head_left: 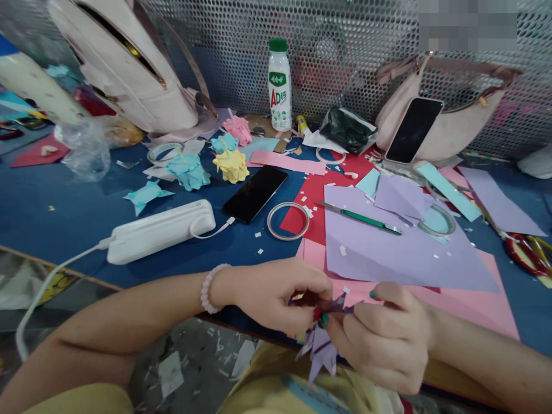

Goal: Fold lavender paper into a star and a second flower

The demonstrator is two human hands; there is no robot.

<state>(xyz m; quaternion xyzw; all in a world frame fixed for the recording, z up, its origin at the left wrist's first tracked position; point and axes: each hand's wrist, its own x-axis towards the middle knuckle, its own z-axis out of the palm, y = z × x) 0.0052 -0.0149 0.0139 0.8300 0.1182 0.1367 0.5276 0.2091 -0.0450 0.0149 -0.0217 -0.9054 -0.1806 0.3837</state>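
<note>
Both of my hands meet at the table's front edge around a purple folded-paper piece point(321, 353) with several pointed tips. My left hand point(276, 296), with a beaded bracelet at the wrist, pinches its upper part between thumb and fingers. From the other side my right hand point(379, 333) pinches the same spot, thumb tip against the left thumb. The exact fold under the fingertips is hidden. Just beyond the hands lie purple paper sheets point(388, 253) on pink paper point(474, 305), with a green craft knife point(371, 221) on top.
A tape roll point(288, 221), a phone point(255, 194) and a cabled white power bank point(161, 231) lie left of the paper. Folded paper flowers, yellow point(232, 167) and teal point(188, 171), sit behind. A bottle point(280, 86) stands between two bags; scissors point(524, 253) lie right.
</note>
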